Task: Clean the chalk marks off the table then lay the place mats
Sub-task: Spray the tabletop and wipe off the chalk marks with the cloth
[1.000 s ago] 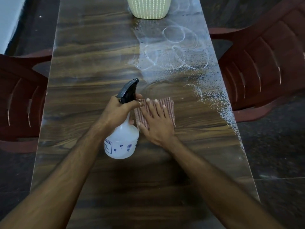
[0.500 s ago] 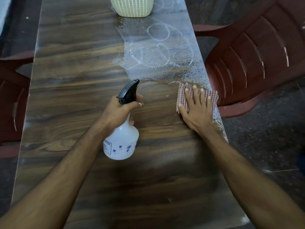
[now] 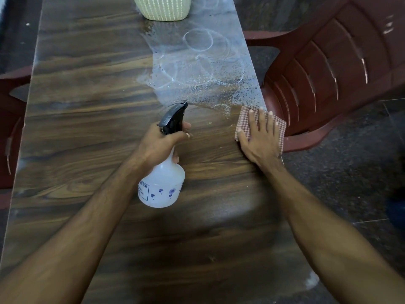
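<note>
White chalk circles (image 3: 198,40) and spray droplets cover the far right part of the dark wooden table (image 3: 87,106). My left hand (image 3: 160,145) grips the neck of a white spray bottle (image 3: 162,185) with a black trigger head, held over the table's middle. My right hand (image 3: 259,139) lies flat, fingers straight, pressing a red-and-white checked cloth (image 3: 244,119) onto the table's right edge, just below the wet chalk patch. Part of the cloth hangs past the edge. No place mats are in view.
A cream ribbed pot (image 3: 163,7) stands at the far end of the table beside the chalk marks. A dark red plastic chair (image 3: 328,73) sits close along the right edge. Another red chair (image 3: 11,119) is at the left side.
My right hand has slid the cloth from beside the bottle rightward to the table's right edge. The left hand and the bottle have stayed in place.
</note>
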Motion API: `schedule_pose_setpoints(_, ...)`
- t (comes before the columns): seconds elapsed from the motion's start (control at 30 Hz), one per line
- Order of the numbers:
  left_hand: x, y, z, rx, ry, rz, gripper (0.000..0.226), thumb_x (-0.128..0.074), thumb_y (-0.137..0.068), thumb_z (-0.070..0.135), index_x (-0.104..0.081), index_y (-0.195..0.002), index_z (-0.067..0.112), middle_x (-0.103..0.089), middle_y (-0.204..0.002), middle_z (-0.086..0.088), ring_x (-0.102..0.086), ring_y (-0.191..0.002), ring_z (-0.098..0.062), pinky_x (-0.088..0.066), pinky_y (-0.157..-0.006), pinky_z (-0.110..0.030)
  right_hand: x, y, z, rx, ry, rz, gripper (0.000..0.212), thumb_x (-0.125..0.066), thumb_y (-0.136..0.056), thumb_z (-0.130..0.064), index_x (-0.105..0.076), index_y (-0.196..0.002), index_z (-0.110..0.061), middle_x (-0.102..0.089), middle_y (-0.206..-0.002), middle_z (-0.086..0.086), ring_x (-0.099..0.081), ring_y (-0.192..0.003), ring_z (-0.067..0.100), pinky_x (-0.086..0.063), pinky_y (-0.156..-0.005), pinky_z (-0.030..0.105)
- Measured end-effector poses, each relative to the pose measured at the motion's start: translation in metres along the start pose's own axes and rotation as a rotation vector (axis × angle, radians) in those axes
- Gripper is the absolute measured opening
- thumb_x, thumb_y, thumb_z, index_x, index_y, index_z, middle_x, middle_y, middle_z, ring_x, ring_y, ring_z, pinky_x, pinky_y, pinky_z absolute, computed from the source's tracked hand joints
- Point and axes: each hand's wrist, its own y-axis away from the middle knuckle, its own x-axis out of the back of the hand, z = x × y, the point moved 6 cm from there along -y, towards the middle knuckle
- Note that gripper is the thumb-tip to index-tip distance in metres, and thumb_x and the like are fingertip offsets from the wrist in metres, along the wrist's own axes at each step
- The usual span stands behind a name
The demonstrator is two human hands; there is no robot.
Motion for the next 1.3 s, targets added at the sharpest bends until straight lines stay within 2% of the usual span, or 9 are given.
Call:
schedule_pose_setpoints(0.2, -0.016, 0.001, -0.004, 0.011, 0.004, -0.029, 0.02, -0.064, -0.088, 0.005, -0.066, -0.108, 0.005, -0.071, -0.103, -0.013, -0.045, -0.048, -0.027, -0.045, -0.047, -0.028, -0.016, 0.076, -0.025, 0.161, 0.006, -0.049, 0.074, -0.015, -0.096, -0.059, 0.007, -0.157, -0.023, 0.016, -0.164, 0.007, 0.016, -0.15, 0.026, 0.005, -0.122, 0.045)
schedule_pose_setpoints(0.33, -0.015, 0.001, -0.002, 0.009, 0.017, -0.028, 0.02, -0.064, -0.088, 0.005, -0.066, -0.108, 0.005, -0.07, -0.106, -0.015, -0.047, -0.043, -0.021, -0.046, -0.046, -0.027, -0.03, 0.119, -0.01, 0.198, 0.035, -0.08, 0.075, -0.018, -0.095, -0.063, 0.006, -0.157, -0.029, 0.013, -0.165, 0.003, 0.012, -0.151, 0.023, 0.001, -0.123, 0.045)
schedule_pose_setpoints(0.53, 0.002, 0.002, -0.002, 0.009, 0.004, -0.01, 0.017, -0.065, -0.089, 0.006, -0.066, -0.106, 0.009, -0.07, -0.106, -0.015, -0.046, -0.048, -0.027, -0.045, -0.046, -0.027, 0.0, 0.023, 0.006, 0.021, 0.006, 0.009, 0.073, -0.021, -0.099, -0.058, 0.002, -0.158, -0.022, 0.007, -0.165, 0.009, 0.009, -0.152, 0.028, 0.002, -0.123, 0.047)
schedule_pose_setpoints(0.67, 0.01, 0.0, -0.003, 0.001, 0.025, -0.004, 0.017, -0.066, -0.088, 0.006, -0.067, -0.104, 0.009, -0.068, -0.108, -0.019, -0.051, -0.072, -0.036, -0.043, -0.043, -0.027, 0.003, -0.023, -0.027, -0.031, -0.004, 0.008, 0.075, -0.022, -0.098, -0.057, -0.001, -0.158, -0.018, 0.004, -0.165, 0.012, 0.005, -0.152, 0.031, 0.0, -0.122, 0.049)
schedule_pose_setpoints(0.87, 0.019, -0.01, -0.002, -0.004, 0.029, -0.032, 0.02, -0.066, -0.088, 0.006, -0.065, -0.107, 0.005, -0.068, -0.107, -0.017, -0.049, -0.068, -0.038, -0.045, -0.043, -0.027, -0.022, 0.055, -0.093, 0.281, 0.032, -0.027, 0.075, -0.019, -0.095, -0.06, 0.0, -0.158, -0.025, 0.005, -0.165, 0.006, 0.005, -0.152, 0.027, -0.002, -0.123, 0.045)
schedule_pose_setpoints(0.97, 0.028, -0.017, -0.002, 0.0, 0.02, -0.035, 0.018, -0.065, -0.089, 0.007, -0.065, -0.107, 0.006, -0.069, -0.108, -0.016, -0.051, -0.053, -0.03, -0.046, -0.044, -0.027, -0.024, 0.07, -0.071, 0.275, 0.034, -0.06, 0.075, -0.021, -0.093, -0.066, -0.002, -0.157, -0.032, 0.004, -0.165, 0.0, 0.003, -0.152, 0.024, -0.005, -0.123, 0.044)
schedule_pose_setpoints(1.07, 0.041, -0.024, -0.005, -0.001, -0.002, -0.025, 0.017, -0.064, -0.089, 0.007, -0.065, -0.107, 0.008, -0.069, -0.108, -0.013, -0.049, -0.046, -0.013, -0.046, -0.045, -0.026, -0.008, 0.017, -0.029, 0.055, 0.074, 0.011, 0.077, -0.016, -0.092, -0.067, -0.004, -0.158, -0.029, 0.003, -0.165, 0.005, 0.002, -0.152, 0.027, -0.004, -0.122, 0.047)
schedule_pose_setpoints(1.2, 0.056, -0.038, -0.01, -0.005, -0.007, -0.022, 0.016, -0.064, -0.089, 0.005, -0.065, -0.106, 0.005, -0.068, -0.108, -0.018, -0.048, -0.048, -0.027, -0.045, -0.043, -0.027, 0.01, -0.061, -0.028, -0.134, -0.006, 0.076, 0.077, -0.021, -0.095, -0.064, -0.01, -0.158, -0.022, -0.005, -0.165, 0.01, 0.001, -0.152, 0.031, -0.002, -0.122, 0.049)
schedule_pose_setpoints(1.3, 0.065, -0.047, -0.013, -0.005, 0.004, -0.017, 0.017, -0.065, -0.089, 0.007, -0.066, -0.106, 0.009, -0.07, -0.109, -0.013, -0.055, -0.072, -0.052, -0.046, -0.046, -0.029, 0.008, -0.084, -0.072, -0.087, -0.001, 0.06, 0.076, -0.02, -0.098, -0.061, -0.004, -0.158, -0.019, -0.001, -0.165, 0.013, 0.002, -0.151, 0.033, 0.001, -0.122, 0.05)
